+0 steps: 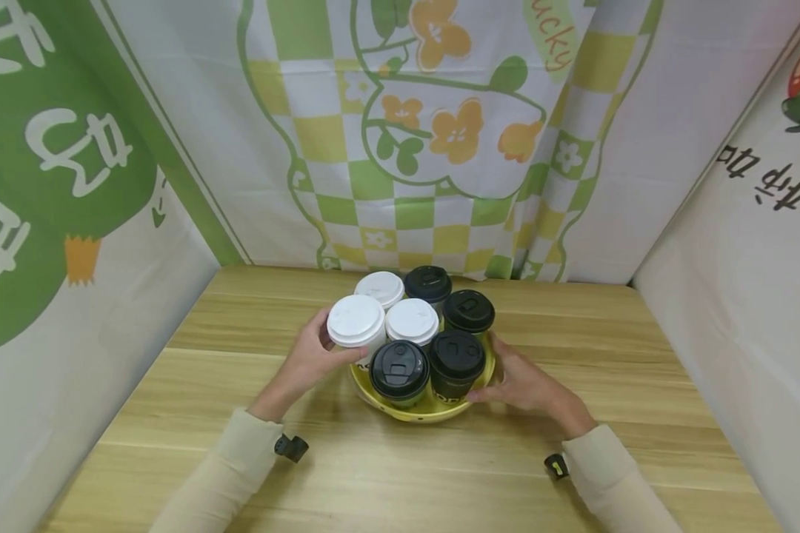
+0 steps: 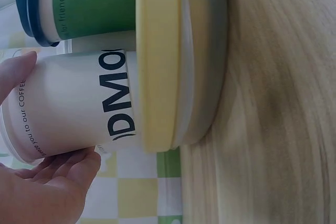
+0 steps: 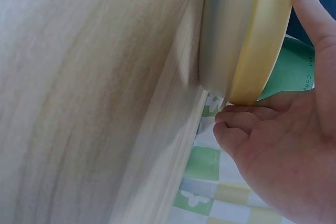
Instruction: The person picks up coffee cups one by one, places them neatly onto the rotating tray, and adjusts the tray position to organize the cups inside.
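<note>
A round yellow tray point(image 1: 420, 416) carries several lidded paper coffee cups. My left hand point(image 1: 310, 364) grips the white cup point(image 1: 356, 322) at the tray's left side. In the left wrist view, thumb and fingers lie on opposite sides of this white cup point(image 2: 73, 103), which has black lettering and stands within the yellow rim point(image 2: 157, 66). On the right, my right hand point(image 1: 523, 377) holds the tray's edge beside the black-lidded cups point(image 1: 458, 355). The right wrist view shows thumb and fingers spread along the yellow rim point(image 3: 262, 40), with a green cup point(image 3: 289, 66) behind it.
Two more white-lidded cups point(image 1: 412, 320) and other black-lidded cups point(image 1: 400, 369) crowd the tray. It rests on a wood-grain table point(image 1: 400, 474). A checkered floral cloth point(image 1: 433, 215) hangs behind the table, and printed panels point(image 1: 740, 244) stand at both sides.
</note>
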Tool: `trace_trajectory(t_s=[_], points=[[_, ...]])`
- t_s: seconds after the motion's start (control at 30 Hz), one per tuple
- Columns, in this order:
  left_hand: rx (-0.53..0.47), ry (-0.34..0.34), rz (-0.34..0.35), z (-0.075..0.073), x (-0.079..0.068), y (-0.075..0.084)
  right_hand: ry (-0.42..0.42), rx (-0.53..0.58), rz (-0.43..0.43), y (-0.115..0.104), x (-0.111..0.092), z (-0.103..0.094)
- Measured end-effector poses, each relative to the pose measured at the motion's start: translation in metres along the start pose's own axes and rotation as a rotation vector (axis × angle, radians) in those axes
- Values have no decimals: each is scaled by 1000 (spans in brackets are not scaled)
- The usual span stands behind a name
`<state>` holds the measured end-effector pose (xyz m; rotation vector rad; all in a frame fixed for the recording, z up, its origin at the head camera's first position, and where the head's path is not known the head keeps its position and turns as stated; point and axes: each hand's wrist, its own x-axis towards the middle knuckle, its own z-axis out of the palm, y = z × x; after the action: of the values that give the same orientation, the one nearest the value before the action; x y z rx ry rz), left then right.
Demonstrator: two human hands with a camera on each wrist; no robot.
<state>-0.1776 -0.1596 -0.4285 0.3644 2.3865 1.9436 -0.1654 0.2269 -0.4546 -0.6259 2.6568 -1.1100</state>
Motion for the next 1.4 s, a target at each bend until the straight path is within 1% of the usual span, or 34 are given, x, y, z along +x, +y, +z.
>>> trace_trajectory(t_s=[0.23, 0.67, 1.03, 1.4], points=[[9, -3, -20, 2, 0, -3, 2, 7, 7, 0, -1, 1], [26, -17, -16, 4, 1, -10, 3, 7, 18, 0, -2, 1], [36, -7, -12, 7, 1, -15, 22, 19, -40, 0, -3, 2], [111, -3, 0, 12, -2, -17, 33, 29, -60, 2, -2, 3]])
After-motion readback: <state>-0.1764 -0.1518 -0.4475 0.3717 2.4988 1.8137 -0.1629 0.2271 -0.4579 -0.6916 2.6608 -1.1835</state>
